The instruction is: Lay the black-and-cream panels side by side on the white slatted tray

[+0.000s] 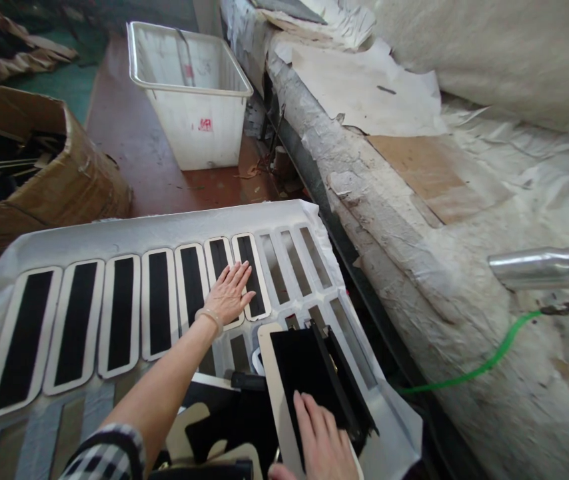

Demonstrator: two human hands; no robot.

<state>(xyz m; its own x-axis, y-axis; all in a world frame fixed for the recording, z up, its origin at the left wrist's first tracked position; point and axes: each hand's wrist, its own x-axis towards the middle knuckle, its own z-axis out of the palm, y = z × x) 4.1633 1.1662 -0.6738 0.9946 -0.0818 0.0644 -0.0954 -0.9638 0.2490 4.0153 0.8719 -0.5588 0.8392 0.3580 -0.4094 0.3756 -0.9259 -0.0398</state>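
My left hand (228, 293) lies flat with spread fingers across two cream-bordered panels with black centres, touching the right-end panel (263, 300). A bracelet circles that wrist. Several like panels, such as the left-end panel (24, 343), stand side by side in a row on the pale table cover. At the lower right, my right hand (322, 437) rests with stretched fingers on a larger black piece with a cream edge (277, 380). Its lower part is cut off by the frame. Black folded parts (347, 380) with small metal fittings lie beside it.
Slots (292, 263) with tape-like borders show in the table top. Cream and black pieces (204, 430) lie under my left forearm. Beyond stand a white plastic bin (199, 127) and a cardboard box (84, 167). At right, a cloth-covered bench (374, 220) carries a metal tool (539, 267) and green hose (494, 357).
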